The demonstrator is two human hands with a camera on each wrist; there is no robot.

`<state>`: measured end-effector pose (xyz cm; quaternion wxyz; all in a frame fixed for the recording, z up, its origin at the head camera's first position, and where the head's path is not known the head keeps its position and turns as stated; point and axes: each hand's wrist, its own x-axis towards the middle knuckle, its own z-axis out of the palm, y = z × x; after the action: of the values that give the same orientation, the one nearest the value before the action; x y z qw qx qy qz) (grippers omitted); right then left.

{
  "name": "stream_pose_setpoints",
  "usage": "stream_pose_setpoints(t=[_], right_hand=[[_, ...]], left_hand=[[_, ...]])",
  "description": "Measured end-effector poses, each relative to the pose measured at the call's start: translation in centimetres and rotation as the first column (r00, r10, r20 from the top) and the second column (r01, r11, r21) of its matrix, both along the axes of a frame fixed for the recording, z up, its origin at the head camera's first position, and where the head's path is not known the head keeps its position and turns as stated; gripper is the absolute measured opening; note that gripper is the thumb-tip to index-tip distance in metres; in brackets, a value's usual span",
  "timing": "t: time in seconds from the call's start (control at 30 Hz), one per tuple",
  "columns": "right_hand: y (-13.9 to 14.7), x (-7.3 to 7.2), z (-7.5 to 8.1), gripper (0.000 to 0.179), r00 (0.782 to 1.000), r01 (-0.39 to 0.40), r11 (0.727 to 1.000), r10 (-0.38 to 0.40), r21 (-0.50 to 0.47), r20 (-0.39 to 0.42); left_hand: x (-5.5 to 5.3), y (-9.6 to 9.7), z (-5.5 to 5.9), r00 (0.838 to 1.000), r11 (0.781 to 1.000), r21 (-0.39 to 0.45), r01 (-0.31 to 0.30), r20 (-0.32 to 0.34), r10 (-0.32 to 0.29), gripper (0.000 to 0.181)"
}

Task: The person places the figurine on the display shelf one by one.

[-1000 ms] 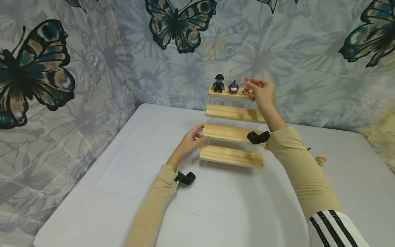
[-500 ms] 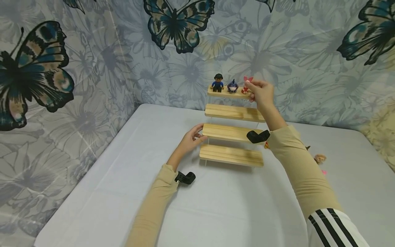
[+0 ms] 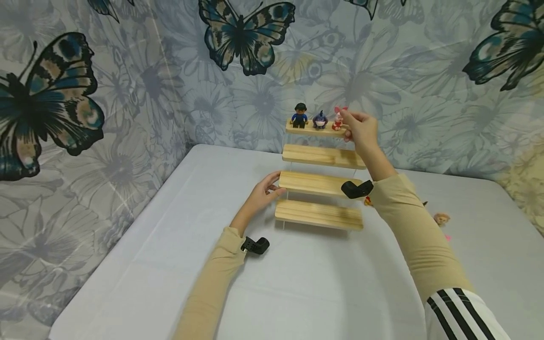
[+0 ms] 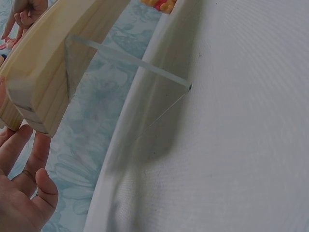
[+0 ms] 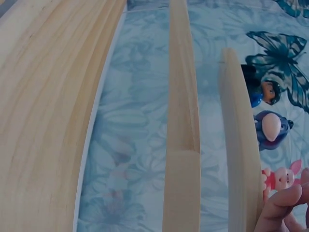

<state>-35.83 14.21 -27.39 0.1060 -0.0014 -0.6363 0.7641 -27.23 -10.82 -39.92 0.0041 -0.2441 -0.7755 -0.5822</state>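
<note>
A four-tier wooden display stand (image 3: pixel 320 215) with clear supports stands on the white-covered table. My left hand (image 3: pixel 260 194) holds the left end of its second-lowest board (image 3: pixel 310 183), fingertips against the wood in the left wrist view. At the top board (image 3: pixel 314 129), my right hand (image 3: pixel 362 128) pinches a pink Piglet figure (image 5: pixel 282 179) at its head; its feet are at the board, and the fingers partly hide it. Left of Piglet sit a blue donkey figure (image 3: pixel 320 120) and a black-haired toy figure (image 3: pixel 299 116) in blue.
Right of the stand lie an orange-red figure (image 3: pixel 368 201), a tan-headed figure (image 3: pixel 441 219) and a small pink thing (image 3: pixel 447 238), partly behind the right sleeve (image 3: pixel 418 241). A butterfly-patterned cloth (image 3: pixel 246 99) hangs close behind the stand.
The right fingers have shifted slightly rightward across Piglet, and more of the figure shows. The left hand stays at the same board end.
</note>
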Motion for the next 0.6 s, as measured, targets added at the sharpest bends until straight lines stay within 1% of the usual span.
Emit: stream_pose_setpoints(t=[0.07,0.23,0.33,0.47,0.5,0.6], right_hand=[[0.1,0.1,0.1,0.016,1.000,-0.002,1.000,0.002,-0.003,0.010],[0.4,0.5,0.2,0.016,1.000,-0.008,1.000,0.008,0.005,0.009],[0.5,0.7,0.2,0.017,1.000,-0.006,1.000,0.005,0.008,0.005],[0.8,0.9,0.1,0.022,1.000,-0.015,1.000,0.015,0.020,-0.001],[0.9,1.0,0.0,0.026,1.000,-0.020,1.000,0.021,0.024,-0.004],[1.3,1.2,-0.1,0.038,0.999,-0.039,0.998,0.039,0.045,-0.015]], left_hand=[[0.6,0.0,0.7,1.000,1.000,-0.011,0.006,-0.001,-0.006,0.054],[1.0,0.2,1.4,1.000,0.999,-0.045,-0.012,0.019,0.013,0.054],[1.1,0.3,1.5,1.000,0.999,-0.042,-0.012,0.027,0.014,0.055],[0.9,0.3,1.1,1.000,1.000,-0.021,-0.003,0.031,0.004,0.055],[0.7,0.3,0.9,0.999,1.000,-0.015,-0.005,0.038,0.006,0.055],[0.0,0.3,-0.3,0.999,1.000,-0.019,-0.017,0.045,0.018,0.056]])
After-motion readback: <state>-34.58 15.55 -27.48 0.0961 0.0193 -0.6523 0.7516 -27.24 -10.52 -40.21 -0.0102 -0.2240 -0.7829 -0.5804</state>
